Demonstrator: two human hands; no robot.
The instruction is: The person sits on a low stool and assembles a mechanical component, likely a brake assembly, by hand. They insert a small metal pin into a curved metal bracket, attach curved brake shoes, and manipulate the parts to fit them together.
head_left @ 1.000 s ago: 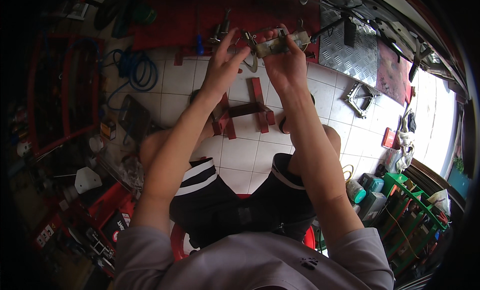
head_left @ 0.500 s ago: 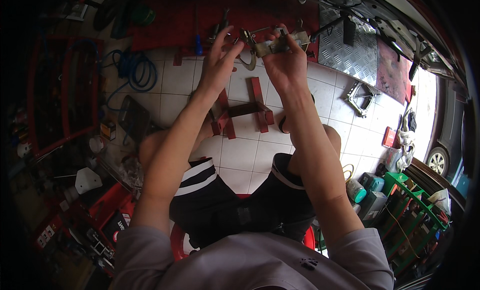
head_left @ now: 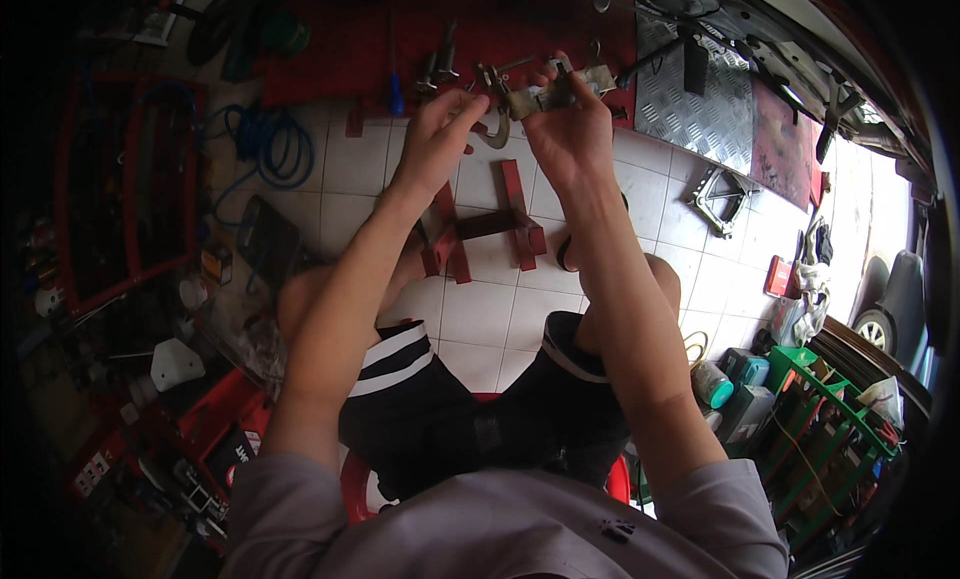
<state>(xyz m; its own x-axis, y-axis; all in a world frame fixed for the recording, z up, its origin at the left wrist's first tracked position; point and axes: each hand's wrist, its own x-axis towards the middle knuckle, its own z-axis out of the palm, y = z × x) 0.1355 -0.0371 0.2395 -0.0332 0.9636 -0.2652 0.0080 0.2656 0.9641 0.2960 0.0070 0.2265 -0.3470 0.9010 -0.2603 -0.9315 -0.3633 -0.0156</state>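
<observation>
Out in front, at the near edge of the red bench, my right hand grips a worn tan-grey metal part with its fingers curled around it. A curved, hook-like piece hangs below the part's left end. My left hand is closed beside that end, thumb and forefinger drawn together; what they pinch, if anything, is hidden. Left of the hands, a screwdriver with a blue handle lies on the bench. Metal pin-like pieces stand or lie just beyond my left hand.
Between my feet a red metal stand rests on white tiles. A coiled blue hose and a red rack are at left. Right of the bench lie tread plate and a scissor jack; a green crate stands nearer.
My left hand's fingers have gone from stretched out to curled in, and the hand has drawn slightly lower, uncovering the metal pieces behind. My right hand still holds the metal part.
</observation>
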